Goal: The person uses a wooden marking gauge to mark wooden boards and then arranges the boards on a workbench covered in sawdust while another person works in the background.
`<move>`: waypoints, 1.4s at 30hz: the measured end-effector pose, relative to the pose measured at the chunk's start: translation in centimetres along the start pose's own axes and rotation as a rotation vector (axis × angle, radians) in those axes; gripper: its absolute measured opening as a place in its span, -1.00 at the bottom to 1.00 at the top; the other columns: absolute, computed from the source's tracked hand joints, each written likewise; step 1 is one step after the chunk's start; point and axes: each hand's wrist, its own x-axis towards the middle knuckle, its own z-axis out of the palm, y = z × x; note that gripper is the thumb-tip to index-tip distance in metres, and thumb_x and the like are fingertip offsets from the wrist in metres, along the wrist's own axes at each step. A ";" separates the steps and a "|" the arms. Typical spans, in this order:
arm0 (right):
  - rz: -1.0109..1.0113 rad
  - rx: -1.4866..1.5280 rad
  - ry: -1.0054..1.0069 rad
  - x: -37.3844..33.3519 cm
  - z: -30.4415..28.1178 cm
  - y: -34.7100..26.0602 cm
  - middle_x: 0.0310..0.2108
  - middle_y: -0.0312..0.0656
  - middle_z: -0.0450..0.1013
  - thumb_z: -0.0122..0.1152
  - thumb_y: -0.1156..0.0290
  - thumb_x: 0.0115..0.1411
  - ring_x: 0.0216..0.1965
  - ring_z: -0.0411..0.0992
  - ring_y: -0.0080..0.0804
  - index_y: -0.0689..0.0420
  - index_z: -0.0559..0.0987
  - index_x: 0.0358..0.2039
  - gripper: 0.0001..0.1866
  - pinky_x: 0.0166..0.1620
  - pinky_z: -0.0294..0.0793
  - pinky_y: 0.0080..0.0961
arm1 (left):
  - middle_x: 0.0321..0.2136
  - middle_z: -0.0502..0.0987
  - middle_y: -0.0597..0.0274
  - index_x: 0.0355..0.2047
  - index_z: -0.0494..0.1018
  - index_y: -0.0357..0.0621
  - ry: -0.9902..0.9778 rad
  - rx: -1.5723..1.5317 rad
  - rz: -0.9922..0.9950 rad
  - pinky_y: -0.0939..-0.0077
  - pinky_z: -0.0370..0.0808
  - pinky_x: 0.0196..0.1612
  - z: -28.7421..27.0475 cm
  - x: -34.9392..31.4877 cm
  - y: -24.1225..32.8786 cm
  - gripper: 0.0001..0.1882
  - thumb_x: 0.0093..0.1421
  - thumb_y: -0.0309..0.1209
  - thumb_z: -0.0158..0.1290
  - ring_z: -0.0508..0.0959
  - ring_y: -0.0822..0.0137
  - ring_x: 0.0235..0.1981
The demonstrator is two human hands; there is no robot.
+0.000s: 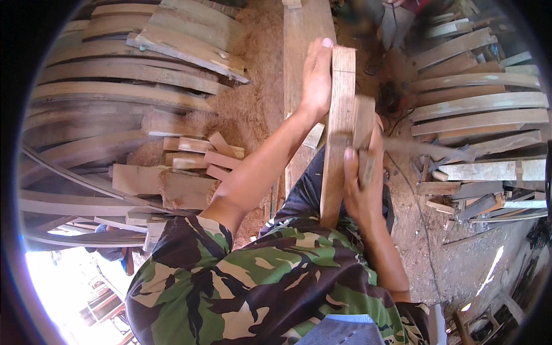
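Note:
A squared wooden bar [339, 109] stands lengthwise in front of me, its near end against my lap and a dark pencil line crossing it near the far end. My left hand [317, 80] grips the bar's left side by that far end, with some fingers hidden behind the wood. On the right, my right hand [365, 192] is closed around a wooden block tool [363, 122], which looks like a marking gauge. Its thin rod, blurred by motion, crosses the bar and sticks out to the right. The block lies close along the bar's right face.
Curved planks [126, 95] are stacked at the left, with short offcuts [195, 152] beside them. More curved planks [483, 112] lie at the right. A long board [305, 34] runs ahead over sawdust. A thin cable [422, 224] trails across the floor. Another person [397, 23] is partly visible far ahead.

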 end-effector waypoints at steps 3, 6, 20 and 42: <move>0.042 -0.013 -0.016 -0.7 -0.3 -0.3 0.46 0.32 0.17 0.03 0.28 0.53 0.43 0.26 0.24 0.17 0.05 0.60 -0.27 0.45 0.23 -0.07 | -0.18 0.38 0.28 -0.19 0.42 -0.17 0.027 0.009 -0.003 0.44 0.35 0.09 0.0 -0.1 -0.6 -0.58 0.60 -0.05 -0.11 0.37 0.41 -0.12; -0.029 -0.069 0.015 0.2 -0.2 -0.3 0.45 0.31 0.19 0.04 0.27 0.53 0.43 0.26 0.25 0.16 0.04 0.60 -0.26 0.44 0.25 -0.06 | -0.18 0.40 0.23 -0.19 0.42 -0.19 0.034 -0.036 -0.032 0.42 0.35 0.10 -0.1 -0.3 0.0 -0.56 0.61 -0.04 -0.13 0.38 0.38 -0.11; 0.047 -0.007 0.011 -1.4 -0.8 -0.3 0.45 0.31 0.20 0.05 0.30 0.52 0.43 0.26 0.27 0.18 0.03 0.60 -0.26 0.46 0.23 -0.05 | -0.20 0.42 0.26 -0.15 0.45 -0.16 0.007 0.039 -0.097 0.43 0.44 0.00 1.4 -1.4 0.7 -0.59 0.63 -0.06 -0.14 0.43 0.43 -0.17; -0.051 0.063 0.593 3.8 -8.4 -2.8 0.26 0.01 0.38 0.02 0.22 0.59 0.28 0.32 -0.22 0.26 0.22 0.50 -0.39 0.38 0.24 -0.27 | -0.27 0.37 0.28 -0.23 0.39 -0.16 -0.041 0.077 0.054 0.41 0.37 0.04 2.1 -0.3 0.9 -0.55 0.63 -0.04 -0.20 0.34 0.41 -0.19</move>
